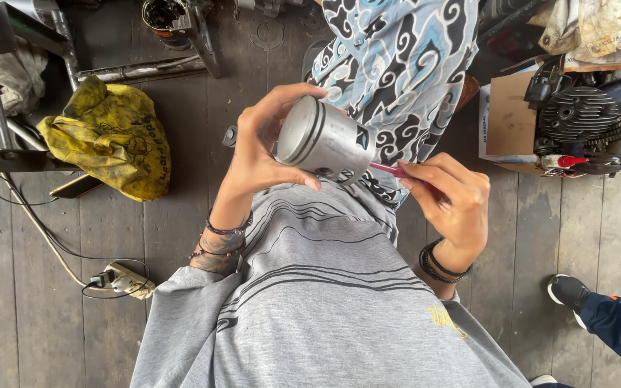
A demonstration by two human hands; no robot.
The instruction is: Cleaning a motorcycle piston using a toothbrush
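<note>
Now my left hand grips the metal piston firmly, while my right hand pinches the pink tool (thin one); I should keep the tip steady.

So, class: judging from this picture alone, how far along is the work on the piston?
Done: the piston is out of the engine and looks clean, its ring grooves apparently bare. In hand: the left hand holds it while the right hand pokes a pink tool into its open skirt. Left: the piston remains apart from the engine.
</note>
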